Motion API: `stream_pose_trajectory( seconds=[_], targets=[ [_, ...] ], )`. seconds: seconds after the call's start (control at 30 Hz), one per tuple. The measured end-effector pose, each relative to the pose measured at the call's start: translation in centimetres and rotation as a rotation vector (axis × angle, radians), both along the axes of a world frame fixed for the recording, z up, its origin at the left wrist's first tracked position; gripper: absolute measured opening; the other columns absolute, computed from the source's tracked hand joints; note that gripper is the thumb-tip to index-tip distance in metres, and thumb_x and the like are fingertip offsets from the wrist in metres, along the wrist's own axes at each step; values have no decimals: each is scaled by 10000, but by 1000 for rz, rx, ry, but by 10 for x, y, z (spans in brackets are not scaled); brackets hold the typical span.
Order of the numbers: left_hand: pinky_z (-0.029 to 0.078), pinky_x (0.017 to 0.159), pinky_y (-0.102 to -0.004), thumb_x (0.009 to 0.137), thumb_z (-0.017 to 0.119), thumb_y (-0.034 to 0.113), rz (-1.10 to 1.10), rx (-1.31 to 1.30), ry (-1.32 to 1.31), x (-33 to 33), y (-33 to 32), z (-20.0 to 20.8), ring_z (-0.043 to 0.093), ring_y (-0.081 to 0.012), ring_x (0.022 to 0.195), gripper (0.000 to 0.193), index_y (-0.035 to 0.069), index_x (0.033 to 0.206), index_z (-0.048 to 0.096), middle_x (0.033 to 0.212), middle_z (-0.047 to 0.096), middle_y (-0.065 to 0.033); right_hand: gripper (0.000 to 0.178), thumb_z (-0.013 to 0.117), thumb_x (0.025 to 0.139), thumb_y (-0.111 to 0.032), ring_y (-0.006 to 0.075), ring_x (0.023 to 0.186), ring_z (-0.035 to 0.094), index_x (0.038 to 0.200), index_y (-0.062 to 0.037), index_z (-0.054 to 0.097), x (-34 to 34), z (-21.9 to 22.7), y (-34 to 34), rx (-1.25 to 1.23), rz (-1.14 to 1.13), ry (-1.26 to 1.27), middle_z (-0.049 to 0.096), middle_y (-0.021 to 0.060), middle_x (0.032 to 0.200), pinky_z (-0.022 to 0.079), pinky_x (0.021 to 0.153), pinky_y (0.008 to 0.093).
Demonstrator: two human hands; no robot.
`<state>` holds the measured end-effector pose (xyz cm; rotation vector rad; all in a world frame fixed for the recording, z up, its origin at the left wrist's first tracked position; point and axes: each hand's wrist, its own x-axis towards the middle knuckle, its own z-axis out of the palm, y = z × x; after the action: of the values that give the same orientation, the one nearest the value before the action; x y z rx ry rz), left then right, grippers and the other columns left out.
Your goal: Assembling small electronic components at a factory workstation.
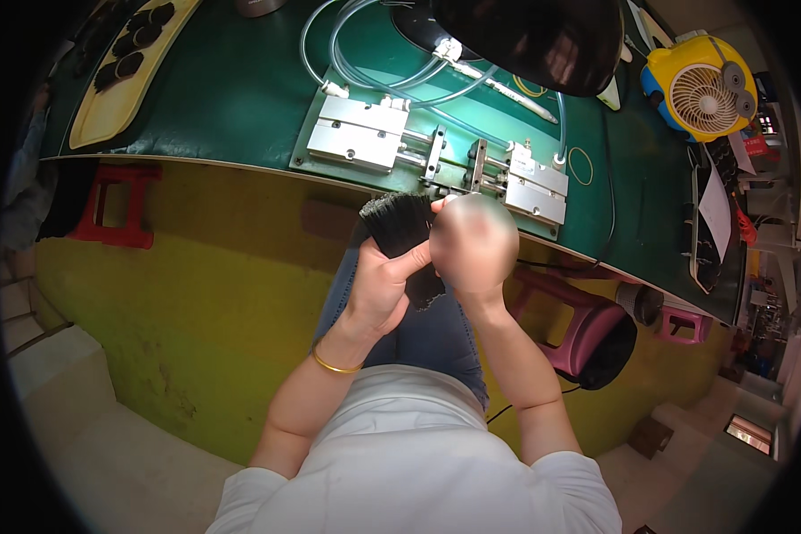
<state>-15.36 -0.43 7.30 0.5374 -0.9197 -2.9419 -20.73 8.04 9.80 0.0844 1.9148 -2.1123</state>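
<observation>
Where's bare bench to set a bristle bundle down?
Widest: green tabletop between yellow tray and left silver block. Smaller: between thin dark cord and white sheet, nearer than the yellow fan. Crowded: centre, with that block, right silver block, clear hoses, black lamp shade; left hand, right hand and black bristle bundle just in front.

Green tabletop (222, 98) with yellow tray (102, 123); silver two-block fixture (354, 133); yellow-and-blue fan (705, 98)

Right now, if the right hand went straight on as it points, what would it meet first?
Likely the metal fixture on the green table, just beyond the right hand, though depth is unclear.
</observation>
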Motion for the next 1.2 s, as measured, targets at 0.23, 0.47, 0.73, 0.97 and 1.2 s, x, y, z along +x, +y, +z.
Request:
stream_pose_trajectory(
  seconds=[0.23,0.47,0.73,0.97,1.2],
  targets=[
    [456,584,-242,783,565,-17,8,-17,2,1,1,1,555,-126,667,155,-1,937,558,800,582,-50,220,560,845,-177,24,374,406,744,13,608,-1,3,-1,42,-4,-11,528,2,545,322,314,174],
    [448,570,-243,784,566,-13,0,2,42,5,-2,5,553,-125,656,144,4,927,563,783,583,-48,192,559,844,-158,17,384,407,771,10,615,4,4,0,58,78,71,525,-6,546,324,317,171],
    [450,570,-238,786,565,-11,7,-13,-10,3,0,0,556,-122,653,133,5,917,558,782,584,-48,178,546,850,-152,11,395,404,813,4,623,3,2,-1,9,37,37,522,-11,550,331,325,166],
    [456,573,-238,785,566,-13,7,-16,-5,0,1,2,559,-120,657,130,5,914,559,783,584,-48,188,538,855,-159,12,395,403,817,4,623,0,1,1,-15,30,-7,522,-10,551,330,327,164],
    [457,573,-238,786,563,-17,6,-24,-13,-1,1,2,558,-119,656,136,3,920,559,784,584,-49,198,531,854,-157,25,373,388,786,6,621,-2,0,-1,30,23,16,496,-4,540,323,313,174]
  ],
)
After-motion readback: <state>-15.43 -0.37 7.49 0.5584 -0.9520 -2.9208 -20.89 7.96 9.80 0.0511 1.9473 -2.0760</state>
